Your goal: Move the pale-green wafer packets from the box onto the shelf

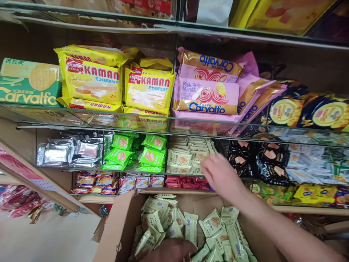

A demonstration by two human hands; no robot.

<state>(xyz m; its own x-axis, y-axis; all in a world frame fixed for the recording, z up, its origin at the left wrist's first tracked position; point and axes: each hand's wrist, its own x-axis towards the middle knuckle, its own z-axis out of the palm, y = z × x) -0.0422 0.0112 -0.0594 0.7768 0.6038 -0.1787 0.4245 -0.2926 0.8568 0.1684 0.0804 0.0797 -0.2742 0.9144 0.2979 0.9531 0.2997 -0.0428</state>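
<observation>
My right hand (220, 174) reaches up to the glass shelf bin of small cream snack packets (188, 157). Its fingers curl at the bin's front edge, blurred, and what they hold is hidden. My left hand (170, 251) is low in the open cardboard box (114, 225), its fingers down among the loose pale green and cream snack packets (215, 233) that fill the box. Only the back of this hand shows.
Glass shelves hold yellow Kaman wafer bags (92, 78), pink Carvalfo cookie packs (205, 95), a green Carvalfo box (27, 83), green packets (151, 154), silver packets (68, 153) and black packets (259, 160). Red packets (188, 182) lie below.
</observation>
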